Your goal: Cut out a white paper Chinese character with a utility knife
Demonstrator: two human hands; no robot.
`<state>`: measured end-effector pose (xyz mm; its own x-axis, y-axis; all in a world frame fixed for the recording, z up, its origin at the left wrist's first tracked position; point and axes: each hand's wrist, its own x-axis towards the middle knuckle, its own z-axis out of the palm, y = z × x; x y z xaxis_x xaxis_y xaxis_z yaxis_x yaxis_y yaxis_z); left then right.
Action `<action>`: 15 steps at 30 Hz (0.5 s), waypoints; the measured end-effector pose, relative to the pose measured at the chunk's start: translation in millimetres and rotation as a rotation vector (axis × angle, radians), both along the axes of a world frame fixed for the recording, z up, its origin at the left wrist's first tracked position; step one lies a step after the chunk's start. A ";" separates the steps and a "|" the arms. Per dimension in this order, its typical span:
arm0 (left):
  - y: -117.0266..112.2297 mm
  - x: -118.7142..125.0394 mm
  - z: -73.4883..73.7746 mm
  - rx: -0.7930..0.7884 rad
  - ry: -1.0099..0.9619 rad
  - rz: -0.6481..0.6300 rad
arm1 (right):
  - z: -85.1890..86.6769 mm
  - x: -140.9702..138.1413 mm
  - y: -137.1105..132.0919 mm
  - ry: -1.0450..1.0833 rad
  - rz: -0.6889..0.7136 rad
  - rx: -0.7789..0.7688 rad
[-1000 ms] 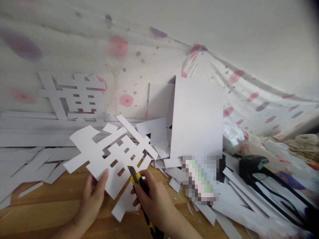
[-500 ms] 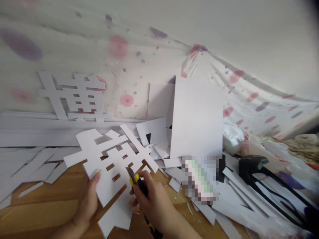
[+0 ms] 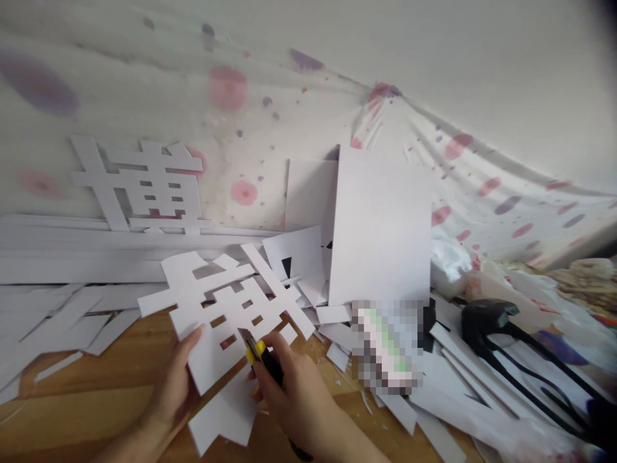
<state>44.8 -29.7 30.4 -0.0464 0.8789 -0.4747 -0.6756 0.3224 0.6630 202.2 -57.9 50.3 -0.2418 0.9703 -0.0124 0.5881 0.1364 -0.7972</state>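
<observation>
Near left, the left hand (image 3: pixel 174 379) pinches a white cut-out board character (image 3: pixel 234 313); the right hand (image 3: pixel 303 391) grips a black-and-yellow utility knife (image 3: pixel 270 366).

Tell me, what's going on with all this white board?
A person's left hand holds a white cut-out with small rectangular openings. The right hand grips a yellow-and-black utility knife, blade out by the cut-out; whether it touches is unclear. Another cut-out shape stands upright before a patterned sheet, and white scraps lie around.
</observation>
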 end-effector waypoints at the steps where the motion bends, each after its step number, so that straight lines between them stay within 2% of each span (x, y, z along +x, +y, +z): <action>1: -0.3 -0.5 -0.2 -0.026 -0.016 -0.032 | -0.2 -0.4 -0.4 0.000 -0.005 -0.010; 3: -1.0 -2.1 -2.1 -0.064 -0.044 -0.069 | 0.5 -1.1 -1.1 0.001 -0.015 -0.037; 8: -1.1 -5.4 -7.6 -0.114 -0.115 -0.056 | 5.4 -1.9 -1.9 -0.003 -0.003 -0.050; 12: 0.2 -4.8 -5.6 -0.080 -0.120 -0.098 | 5.5 -1.5 -2.3 -0.004 0.007 -0.054; 15: 1.3 -4.6 -2.4 -0.126 -0.151 -0.151 | 4.5 -2.3 -3.8 -0.004 -0.003 -0.060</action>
<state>40.2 -28.4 27.9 0.1610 0.8042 -0.5722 -0.7018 0.5009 0.5065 200.0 -61.7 54.9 -0.2389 0.9684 -0.0719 0.5914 0.0864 -0.8017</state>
